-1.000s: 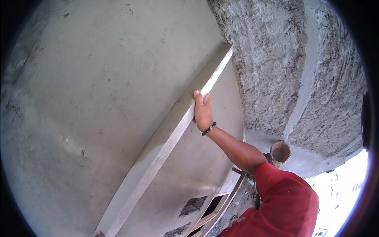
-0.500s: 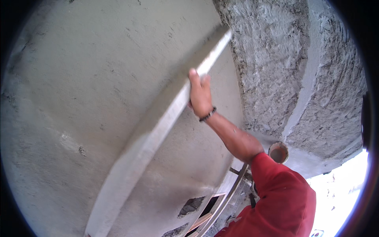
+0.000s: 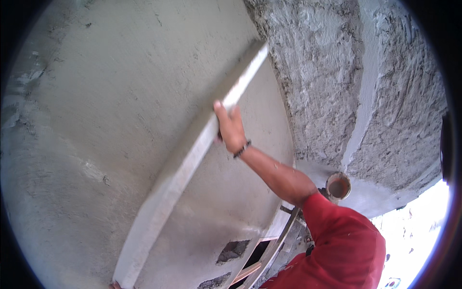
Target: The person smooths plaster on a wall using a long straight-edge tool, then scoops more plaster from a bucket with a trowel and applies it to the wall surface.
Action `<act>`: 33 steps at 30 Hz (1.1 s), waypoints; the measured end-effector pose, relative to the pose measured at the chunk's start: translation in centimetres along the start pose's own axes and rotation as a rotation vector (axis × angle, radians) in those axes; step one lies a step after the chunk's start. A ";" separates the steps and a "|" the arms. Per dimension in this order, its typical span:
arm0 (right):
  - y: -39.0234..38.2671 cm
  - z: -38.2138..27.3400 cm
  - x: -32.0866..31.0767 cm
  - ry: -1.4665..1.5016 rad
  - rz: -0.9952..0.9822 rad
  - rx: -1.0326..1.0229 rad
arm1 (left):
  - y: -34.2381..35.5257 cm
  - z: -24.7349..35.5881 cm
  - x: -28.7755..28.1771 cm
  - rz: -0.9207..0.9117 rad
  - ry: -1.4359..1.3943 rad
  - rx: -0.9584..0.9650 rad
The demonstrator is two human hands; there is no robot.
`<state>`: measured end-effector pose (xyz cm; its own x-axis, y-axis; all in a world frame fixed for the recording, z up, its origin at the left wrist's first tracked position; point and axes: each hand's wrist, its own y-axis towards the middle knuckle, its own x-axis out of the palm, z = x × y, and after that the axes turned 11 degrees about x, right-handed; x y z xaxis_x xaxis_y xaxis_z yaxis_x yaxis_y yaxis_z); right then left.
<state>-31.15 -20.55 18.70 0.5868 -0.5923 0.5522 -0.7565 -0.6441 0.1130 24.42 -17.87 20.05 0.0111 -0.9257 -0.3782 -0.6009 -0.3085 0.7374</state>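
A long pale straightedge [image 3: 159, 204] lies slantwise against the grey plastered wall [image 3: 120, 96], its far end close to the inner corner. My right hand [image 3: 232, 129] is closed round its upper half, with the thumb up along the edge and a dark beaded bracelet at the wrist. At the bottom edge of the picture, the fingertips of my left hand [image 3: 115, 285] show at the straightedge's near end, closed against it. Most of that hand is out of the picture.
Right of the corner is a rough grey wall [image 3: 322, 72] with a smooth vertical strip [image 3: 368, 91]. A round bucket [image 3: 338, 187] stands below, beyond my red sleeve [image 3: 332, 236]. Low down are a wooden frame [image 3: 248, 272] and a dark rough patch [image 3: 233, 251] in the plaster.
The straightedge's upper end and my right hand have shifted left and down in the picture. Its near end appears slightly higher, and my left fingertips show more there. Both hands keep their hold.
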 end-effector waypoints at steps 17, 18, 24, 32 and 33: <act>7.1 -14.1 7.0 -0.040 0.055 -0.239 | 8.3 -3.5 -0.9 0.183 0.146 -0.024; 7.4 -14.7 7.2 -0.043 0.053 -0.233 | 8.4 -4.0 -0.7 0.205 0.138 -0.017; 7.1 -14.2 7.3 -0.014 0.133 -0.219 | 8.8 -3.5 -0.4 0.167 0.071 -0.023; 0.8 -9.0 6.5 -0.063 -0.027 -0.070 | 3.7 -3.9 -1.6 0.082 0.040 -0.064; 1.2 -8.7 6.6 -0.054 -0.003 -0.101 | 3.7 -3.8 -1.4 0.112 0.051 -0.049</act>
<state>-30.71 -21.02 29.63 0.6014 -0.6175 0.5070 -0.7786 -0.5954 0.1984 25.23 -18.52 25.49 -0.0123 -0.9644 -0.2640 -0.5609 -0.2119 0.8003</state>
